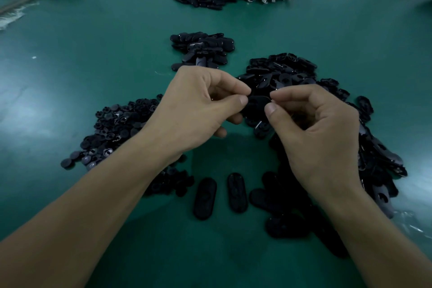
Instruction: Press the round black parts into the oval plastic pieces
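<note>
The flat green table mat (70,77) carries everything. The one black oval plastic piece held in the hands (257,103) serves as the mark for all the rest. Just behind it and trailing off to its right sprawls the big heap of glossy black oval plastic pieces (292,72). To its left and nearer the person spreads the heap of small round black parts (117,128), dull discs with moulded faces. Beyond it lies a smaller pile of black ovals (201,49).

The left hand (198,110) and the right hand (315,133) close on the held piece from opposite sides. Each pinches one end between thumb and forefinger, with the other fingers curled under. Two loose black ovals (204,197) lie nearer the person than the held piece, ends pointing away.

The held piece's long axis runs side to side between the two grips, its broad face up, and both hands are equally near. It is too dark to tell whether a round part already sits in it. The press would likely fall to the thumbs, pushing against the fingers beneath.
</note>
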